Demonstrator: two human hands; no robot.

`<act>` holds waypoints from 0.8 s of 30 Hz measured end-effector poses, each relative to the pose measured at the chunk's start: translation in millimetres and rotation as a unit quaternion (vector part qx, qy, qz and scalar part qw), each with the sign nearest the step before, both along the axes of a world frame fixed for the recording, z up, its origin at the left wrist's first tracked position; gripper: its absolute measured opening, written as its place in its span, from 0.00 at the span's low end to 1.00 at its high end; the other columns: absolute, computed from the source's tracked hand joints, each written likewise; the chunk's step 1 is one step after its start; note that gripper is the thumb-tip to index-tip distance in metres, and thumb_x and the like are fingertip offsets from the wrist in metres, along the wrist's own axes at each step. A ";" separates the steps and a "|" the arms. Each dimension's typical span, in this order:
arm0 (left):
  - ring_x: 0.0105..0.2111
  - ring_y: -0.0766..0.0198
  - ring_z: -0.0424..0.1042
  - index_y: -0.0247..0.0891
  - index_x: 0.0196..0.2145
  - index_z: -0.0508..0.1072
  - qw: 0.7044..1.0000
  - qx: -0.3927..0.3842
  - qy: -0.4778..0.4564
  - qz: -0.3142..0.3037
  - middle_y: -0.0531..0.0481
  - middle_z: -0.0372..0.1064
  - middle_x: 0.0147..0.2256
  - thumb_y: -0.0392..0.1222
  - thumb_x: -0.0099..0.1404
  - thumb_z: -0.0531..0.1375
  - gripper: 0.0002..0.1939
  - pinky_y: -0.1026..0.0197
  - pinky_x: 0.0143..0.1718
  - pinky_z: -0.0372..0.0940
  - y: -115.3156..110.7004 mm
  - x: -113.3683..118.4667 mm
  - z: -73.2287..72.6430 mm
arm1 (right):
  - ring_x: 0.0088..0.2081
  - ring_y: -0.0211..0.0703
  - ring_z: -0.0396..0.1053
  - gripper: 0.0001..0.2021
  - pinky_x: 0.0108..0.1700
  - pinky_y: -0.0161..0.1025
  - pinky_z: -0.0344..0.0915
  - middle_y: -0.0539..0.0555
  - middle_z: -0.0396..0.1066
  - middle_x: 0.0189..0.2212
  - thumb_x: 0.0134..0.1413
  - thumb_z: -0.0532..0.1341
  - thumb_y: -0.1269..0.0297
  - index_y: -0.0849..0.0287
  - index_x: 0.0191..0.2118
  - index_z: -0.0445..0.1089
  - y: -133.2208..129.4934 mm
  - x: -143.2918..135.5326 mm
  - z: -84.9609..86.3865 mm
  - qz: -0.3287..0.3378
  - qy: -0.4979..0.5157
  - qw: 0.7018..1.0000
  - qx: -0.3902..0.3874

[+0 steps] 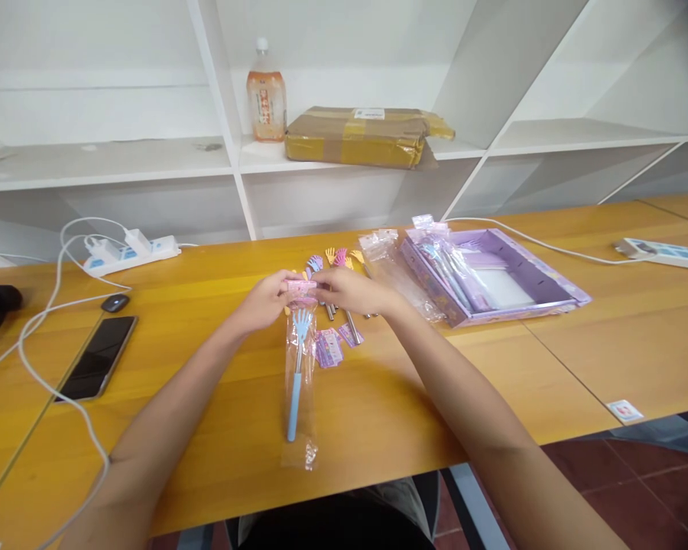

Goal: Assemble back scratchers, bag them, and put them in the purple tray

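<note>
A blue back scratcher (294,397) with a hand-shaped head lies inside a clear plastic bag (308,428). At the bag's top is a pink card (302,289). My left hand (267,299) is closed on the left side of the card end, and my right hand (349,289) pinches its right side. Just beyond my hands are several loose back scratchers with blue, yellow and pink heads (340,257), partly hidden by my right hand. Small purple printed cards (329,348) lie to the right of the bag.
To the right, a purple open box (527,267) holds bagged back scratchers (455,267), with clear bags (390,263) beside it. A phone (99,357), a mouse (115,303) and a power strip (131,254) with white cables are on the left. Shelves hold a bottle (267,103) and a taped carton (358,139).
</note>
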State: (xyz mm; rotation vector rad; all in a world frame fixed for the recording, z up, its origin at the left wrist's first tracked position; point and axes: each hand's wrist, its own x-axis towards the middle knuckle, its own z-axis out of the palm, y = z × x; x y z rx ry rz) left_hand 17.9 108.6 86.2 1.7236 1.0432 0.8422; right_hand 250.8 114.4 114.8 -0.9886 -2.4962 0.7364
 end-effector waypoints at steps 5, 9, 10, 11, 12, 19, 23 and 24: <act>0.42 0.55 0.82 0.40 0.50 0.75 1.000 -0.015 0.001 -0.005 0.45 0.82 0.45 0.42 0.67 0.66 0.14 0.57 0.40 0.73 -0.5 -1.4 1.2 | 0.29 0.37 0.60 0.07 0.35 0.36 0.53 0.47 0.66 0.26 0.65 0.56 0.71 0.58 0.33 0.65 1.8 6.8 2.2 0.003 -0.015 0.999 -0.039; 0.43 0.54 0.81 0.40 0.58 0.69 0.994 -0.095 -0.038 -0.028 0.40 0.82 0.46 0.48 0.66 0.70 0.27 0.56 0.40 0.73 -4.1 -0.9 3.6 | 0.27 0.36 0.61 0.08 0.31 0.35 0.56 0.47 0.67 0.25 0.66 0.56 0.69 0.58 0.33 0.65 2.6 12.5 8.4 -0.013 0.024 0.996 -0.089; 0.42 0.54 0.81 0.39 0.59 0.69 0.993 -0.111 -0.037 -0.035 0.40 0.82 0.47 0.48 0.64 0.71 0.29 0.57 0.38 0.73 -4.7 -1.1 4.8 | 0.27 0.36 0.62 0.08 0.31 0.35 0.57 0.47 0.68 0.26 0.67 0.57 0.67 0.57 0.33 0.65 2.7 12.9 9.5 -0.023 0.044 0.993 -0.103; 0.40 0.55 0.81 0.39 0.59 0.71 0.991 -0.124 -0.032 -0.050 0.39 0.81 0.48 0.49 0.63 0.72 0.30 0.57 0.37 0.72 -4.9 -1.6 6.3 | 0.26 0.36 0.64 0.09 0.30 0.35 0.58 0.48 0.69 0.26 0.68 0.57 0.65 0.57 0.34 0.66 2.5 12.7 10.1 -0.038 0.068 0.990 -0.120; 0.39 0.56 0.80 0.39 0.58 0.73 0.988 -0.134 -0.027 -0.071 0.39 0.81 0.48 0.49 0.63 0.73 0.29 0.58 0.35 0.72 -4.6 -2.4 7.8 | 0.26 0.37 0.65 0.08 0.29 0.35 0.60 0.49 0.71 0.27 0.69 0.57 0.63 0.57 0.36 0.66 1.9 11.8 10.3 -0.057 0.091 0.985 -0.138; 0.34 0.61 0.78 0.35 0.46 0.82 0.979 -0.155 -0.130 -0.004 0.42 0.82 0.41 0.47 0.58 0.76 0.21 0.62 0.33 0.71 8.5 -11.2 12.4 | 0.33 0.41 0.74 0.21 0.29 0.35 0.67 0.53 0.76 0.37 0.61 0.70 0.48 0.57 0.48 0.66 -8.2 -3.2 3.1 0.003 0.039 0.960 -0.276; 0.31 0.66 0.77 0.32 0.43 0.82 0.950 -0.134 -0.259 0.114 0.44 0.82 0.38 0.42 0.57 0.76 0.17 0.67 0.31 0.72 18.4 -14.9 11.3 | 0.32 0.39 0.69 0.16 0.31 0.35 0.62 0.49 0.74 0.33 0.58 0.72 0.55 0.58 0.40 0.67 -7.6 -8.0 -0.4 0.095 -0.034 0.966 -0.236; 0.31 0.67 0.77 0.32 0.42 0.82 0.940 -0.131 -0.286 0.132 0.44 0.82 0.38 0.40 0.58 0.76 0.16 0.68 0.31 0.72 20.4 -15.3 11.1 | 0.32 0.38 0.68 0.14 0.31 0.35 0.61 0.49 0.73 0.32 0.59 0.71 0.57 0.58 0.38 0.67 -6.7 -8.0 -0.4 0.087 -0.029 0.972 -0.214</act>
